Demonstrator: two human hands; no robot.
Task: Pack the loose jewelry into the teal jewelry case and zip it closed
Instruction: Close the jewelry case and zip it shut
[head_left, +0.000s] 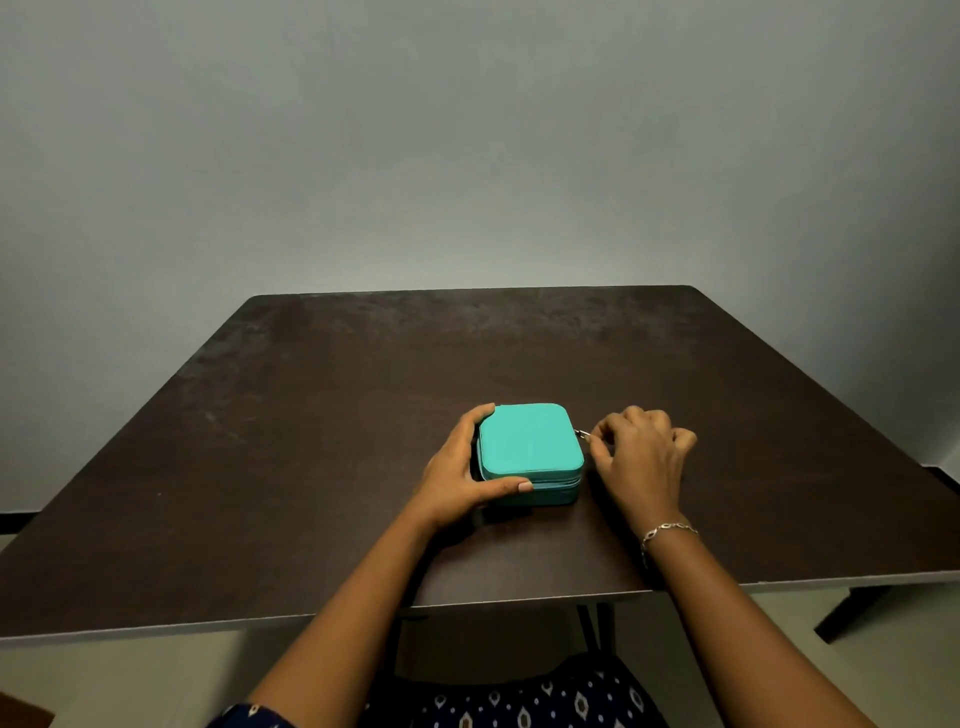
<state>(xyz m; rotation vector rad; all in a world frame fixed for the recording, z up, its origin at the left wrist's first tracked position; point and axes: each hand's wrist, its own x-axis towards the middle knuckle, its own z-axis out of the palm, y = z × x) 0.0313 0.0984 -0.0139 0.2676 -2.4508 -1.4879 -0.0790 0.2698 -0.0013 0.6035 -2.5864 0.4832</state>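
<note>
A teal jewelry case (527, 447) lies flat on the dark table (311, 441) with its lid down. My left hand (462, 478) holds the case by its left side, fingers round the far corner and thumb along the front edge. My right hand (641, 457) is at the case's right side and pinches the small metal zipper pull (583, 434) near the far right corner. No loose jewelry shows on the table. A thin bracelet (667, 532) is on my right wrist.
A plain grey wall stands behind the table. The table's front edge (311, 621) runs close to my body, with table legs and a patterned garment below it.
</note>
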